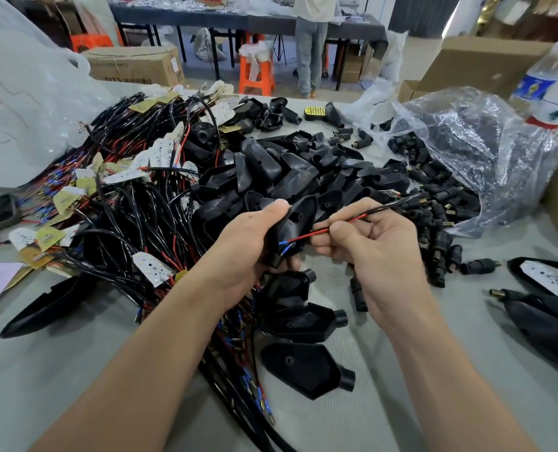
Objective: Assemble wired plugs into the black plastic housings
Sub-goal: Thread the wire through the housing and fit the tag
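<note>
Black plastic housing (295, 223) sat gripped in the left hand (251, 243), fingers curled round it, above the grey table (352, 419). The right hand (369, 246) pinched the red-and-black wire pair (336, 225) between thumb and forefinger, its blue-tipped ends (284, 246) at the housing. Feeding would likely go best with the pinch near the tips and both leads together. 3 loose housings (305, 370) lay just below; a cable tangle (124, 207) at the left and a bag of plugs (466, 141) at the right crowded the work.
</note>
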A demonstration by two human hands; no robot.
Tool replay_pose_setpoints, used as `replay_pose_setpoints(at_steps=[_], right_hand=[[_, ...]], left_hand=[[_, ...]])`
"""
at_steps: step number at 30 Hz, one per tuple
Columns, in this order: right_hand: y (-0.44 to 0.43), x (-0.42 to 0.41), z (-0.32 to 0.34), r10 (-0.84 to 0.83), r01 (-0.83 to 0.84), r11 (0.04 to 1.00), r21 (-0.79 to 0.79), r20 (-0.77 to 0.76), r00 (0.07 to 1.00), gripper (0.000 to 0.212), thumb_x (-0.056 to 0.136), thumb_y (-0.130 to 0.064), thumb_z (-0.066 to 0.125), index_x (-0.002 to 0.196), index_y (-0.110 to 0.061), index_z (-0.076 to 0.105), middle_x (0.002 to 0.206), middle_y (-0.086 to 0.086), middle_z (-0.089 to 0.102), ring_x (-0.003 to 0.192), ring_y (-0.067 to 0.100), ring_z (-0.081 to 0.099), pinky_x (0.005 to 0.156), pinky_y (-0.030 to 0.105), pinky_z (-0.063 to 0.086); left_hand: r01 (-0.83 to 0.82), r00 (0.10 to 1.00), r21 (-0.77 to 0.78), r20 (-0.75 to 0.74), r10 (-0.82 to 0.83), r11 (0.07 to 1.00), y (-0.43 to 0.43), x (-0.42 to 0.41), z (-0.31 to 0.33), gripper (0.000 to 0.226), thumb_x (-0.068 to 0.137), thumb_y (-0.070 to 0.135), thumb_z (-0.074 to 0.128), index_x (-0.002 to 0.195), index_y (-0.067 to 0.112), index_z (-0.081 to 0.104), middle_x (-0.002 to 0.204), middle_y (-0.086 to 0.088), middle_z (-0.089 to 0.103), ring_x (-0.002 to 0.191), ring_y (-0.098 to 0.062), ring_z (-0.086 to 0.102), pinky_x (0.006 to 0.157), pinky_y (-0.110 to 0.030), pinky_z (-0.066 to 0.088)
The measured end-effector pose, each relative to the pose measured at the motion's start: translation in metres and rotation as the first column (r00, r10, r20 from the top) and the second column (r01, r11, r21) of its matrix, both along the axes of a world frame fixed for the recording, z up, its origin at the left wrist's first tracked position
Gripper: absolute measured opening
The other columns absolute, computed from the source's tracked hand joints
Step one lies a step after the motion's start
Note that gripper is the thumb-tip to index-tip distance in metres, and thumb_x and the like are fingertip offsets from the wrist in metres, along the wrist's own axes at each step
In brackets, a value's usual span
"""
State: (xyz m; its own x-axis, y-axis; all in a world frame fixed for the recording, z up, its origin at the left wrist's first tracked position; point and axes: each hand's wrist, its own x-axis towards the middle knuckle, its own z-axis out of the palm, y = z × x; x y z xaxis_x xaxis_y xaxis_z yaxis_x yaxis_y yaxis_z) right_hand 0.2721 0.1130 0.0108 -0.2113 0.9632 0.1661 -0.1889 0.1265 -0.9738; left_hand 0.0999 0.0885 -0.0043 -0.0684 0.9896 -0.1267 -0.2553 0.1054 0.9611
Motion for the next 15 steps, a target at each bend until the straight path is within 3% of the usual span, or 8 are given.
replay_pose_setpoints(at_steps=[3, 5, 8, 11, 13, 15], right_hand=[[0.001, 0.004, 0.0, 0.085, -0.085, 0.996, 0.036, 0.026, 0.996, 0.02, 0.093, 0.017, 0.054, 0.085, 0.001, 0.063, 0.079, 0.027, 0.072, 0.063, 0.023, 0.07, 0.06, 0.026, 0.055], [0.003, 0.008, 0.0, 0.104, -0.107, 0.993, 0.047, 0.062, 0.993, 0.021, 0.093, 0.017, 0.054, 0.084, 0.0, 0.064, 0.074, 0.021, 0.072, 0.062, 0.023, 0.07, 0.061, 0.026, 0.055], [0.005, 0.01, 0.001, 0.104, -0.11, 0.991, 0.074, 0.081, 0.991, 0.017, 0.093, 0.015, 0.056, 0.086, 0.003, 0.065, 0.066, 0.015, 0.072, 0.06, 0.023, 0.069, 0.06, 0.024, 0.054], [0.004, 0.005, 0.0, 0.137, -0.148, 0.983, 0.111, 0.103, 0.985, 0.018, 0.089, 0.014, 0.062, 0.081, -0.001, 0.069, 0.059, 0.011, 0.068, 0.052, 0.016, 0.064, 0.054, 0.02, 0.049], [0.0, -0.001, -0.004, 0.098, -0.137, 0.977, 0.16, 0.23, 0.968, 0.021, 0.084, 0.008, 0.069, 0.076, -0.01, 0.075, 0.059, 0.006, 0.069, 0.052, 0.012, 0.062, 0.055, 0.021, 0.049], [-0.004, -0.007, -0.009, -0.034, -0.068, 0.968, 0.24, 0.398, 0.917, 0.022, 0.081, -0.003, 0.074, 0.072, -0.023, 0.078, 0.064, -0.004, 0.072, 0.06, 0.008, 0.067, 0.06, 0.023, 0.052]], left_hand=[[-0.055, 0.997, -0.021, -0.048, 0.054, 0.998, 0.002, 0.001, -0.002, 0.056, 0.107, 0.045, 0.046, 0.082, 0.01, 0.082, 0.089, -0.026, 0.074, 0.059, -0.022, 0.062, 0.059, -0.03, 0.051], [-0.093, 0.995, -0.026, -0.035, 0.092, 0.995, 0.003, 0.002, -0.002, 0.054, 0.107, 0.047, 0.047, 0.095, 0.006, 0.081, 0.102, -0.02, 0.077, 0.061, -0.019, 0.064, 0.057, -0.027, 0.054], [-0.098, 0.993, 0.016, -0.071, 0.099, 0.995, 0.003, 0.001, -0.002, 0.053, 0.099, 0.051, 0.055, 0.109, 0.002, 0.074, 0.1, -0.009, 0.079, 0.063, -0.018, 0.065, 0.06, -0.026, 0.056], [-0.031, 0.984, 0.087, -0.17, 0.046, 0.996, 0.001, 0.003, -0.001, 0.052, 0.094, 0.052, 0.062, 0.099, 0.0, 0.072, 0.085, -0.013, 0.077, 0.063, -0.022, 0.066, 0.064, -0.03, 0.056], [-0.006, 0.985, 0.093, -0.173, 0.022, 0.996, -0.002, 0.009, -0.001, 0.049, 0.093, 0.053, 0.066, 0.093, 0.005, 0.075, 0.08, -0.017, 0.075, 0.065, -0.024, 0.069, 0.063, -0.031, 0.058], [0.042, 0.989, 0.077, -0.148, -0.031, 0.996, -0.003, 0.012, -0.003, 0.042, 0.097, 0.05, 0.062, 0.096, 0.012, 0.08, 0.092, -0.016, 0.078, 0.081, -0.027, 0.075, 0.075, -0.037, 0.064]])
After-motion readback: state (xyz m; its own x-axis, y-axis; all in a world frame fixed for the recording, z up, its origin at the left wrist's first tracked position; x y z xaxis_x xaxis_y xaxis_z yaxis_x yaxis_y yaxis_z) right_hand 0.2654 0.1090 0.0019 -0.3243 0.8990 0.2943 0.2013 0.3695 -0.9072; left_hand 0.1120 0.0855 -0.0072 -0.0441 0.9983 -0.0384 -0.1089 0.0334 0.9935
